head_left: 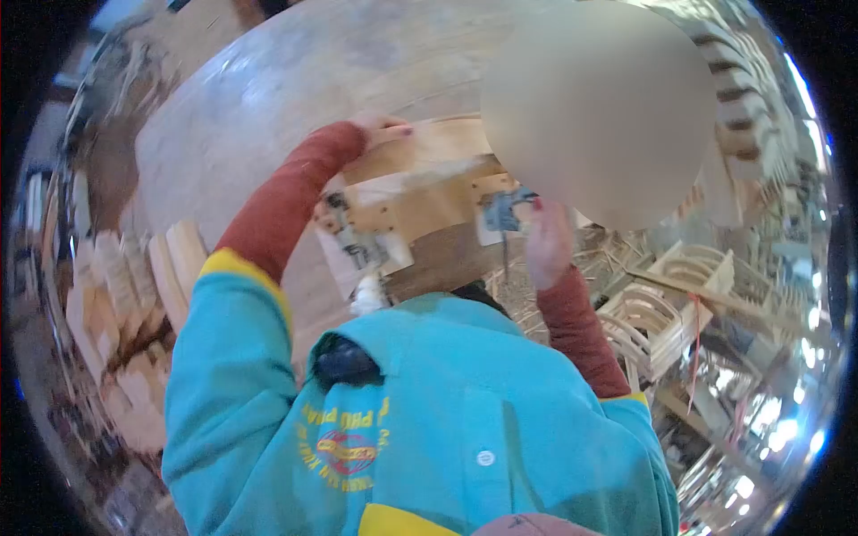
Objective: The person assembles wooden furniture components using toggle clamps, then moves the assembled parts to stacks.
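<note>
My left hand (382,130) is at the far left end of a curved pale wooden piece (442,143), its fingers bent over the edge. The piece lies on a wooden jig (438,210) with a clamp at each side. At the left side sits a metal clamp (359,246) on a small wooden block. On the right is a blue clamp (509,211), and my right hand (549,241) is closed at its near side, thumb up against it. A blurred round patch hides what lies beyond the right hand.
A large grey round table surface (232,116) spreads under the jig. Stacked curved wooden parts (125,295) stand at the left. To the right are wooden frames with curved slats (666,308), more stacked curved pieces (751,98) and scattered wood scraps.
</note>
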Tool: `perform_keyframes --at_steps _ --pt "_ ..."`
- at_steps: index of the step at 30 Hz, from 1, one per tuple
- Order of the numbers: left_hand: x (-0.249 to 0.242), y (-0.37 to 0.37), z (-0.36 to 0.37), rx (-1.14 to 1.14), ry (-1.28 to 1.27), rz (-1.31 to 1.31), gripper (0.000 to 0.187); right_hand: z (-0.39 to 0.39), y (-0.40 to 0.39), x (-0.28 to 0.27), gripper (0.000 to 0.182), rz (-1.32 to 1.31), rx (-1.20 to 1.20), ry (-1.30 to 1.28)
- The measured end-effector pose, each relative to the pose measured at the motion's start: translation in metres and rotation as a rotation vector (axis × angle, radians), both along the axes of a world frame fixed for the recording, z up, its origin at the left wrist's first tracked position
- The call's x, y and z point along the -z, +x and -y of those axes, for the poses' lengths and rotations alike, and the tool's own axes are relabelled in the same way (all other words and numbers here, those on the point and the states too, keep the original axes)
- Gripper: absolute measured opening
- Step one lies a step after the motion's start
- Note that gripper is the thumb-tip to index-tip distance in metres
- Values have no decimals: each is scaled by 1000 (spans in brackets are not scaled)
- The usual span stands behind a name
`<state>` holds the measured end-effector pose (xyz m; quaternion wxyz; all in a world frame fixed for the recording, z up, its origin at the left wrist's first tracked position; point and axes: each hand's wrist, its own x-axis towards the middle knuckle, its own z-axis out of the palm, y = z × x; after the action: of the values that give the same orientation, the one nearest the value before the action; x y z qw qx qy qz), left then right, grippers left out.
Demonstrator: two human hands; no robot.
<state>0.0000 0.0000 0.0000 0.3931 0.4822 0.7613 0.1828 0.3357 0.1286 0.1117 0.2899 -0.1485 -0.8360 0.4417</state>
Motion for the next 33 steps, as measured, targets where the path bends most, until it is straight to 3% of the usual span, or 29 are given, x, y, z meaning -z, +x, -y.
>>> perform_keyframes --at_steps 2,3,13,18,24,26,30,32,33 --pt "-22 25 3 -4 -133 51 51 6 7 -10 45 55 35 -9" --pt "15 27 -42 18 -9 139 53 -17 -5 -15 45 109 45 87" --pt "44 6 12 -89 -188 500 53 8 -20 -6 48 181 98 5" --pt "51 6 11 10 -145 483 55 8 -22 -13 52 282 133 90" --pt "58 11 17 128 2 804 57 6 -19 -16 56 364 95 -18" --pt "53 15 18 118 -9 692 57 8 -18 -20 57 362 111 -98" --pt "37 19 20 138 -12 466 56 0 -7 -44 49 821 -31 26" --pt "56 18 17 157 20 381 55 -12 22 -28 45 978 -188 162" --pt "58 22 20 130 98 328 55 -6 35 -23 43 1003 -110 64"
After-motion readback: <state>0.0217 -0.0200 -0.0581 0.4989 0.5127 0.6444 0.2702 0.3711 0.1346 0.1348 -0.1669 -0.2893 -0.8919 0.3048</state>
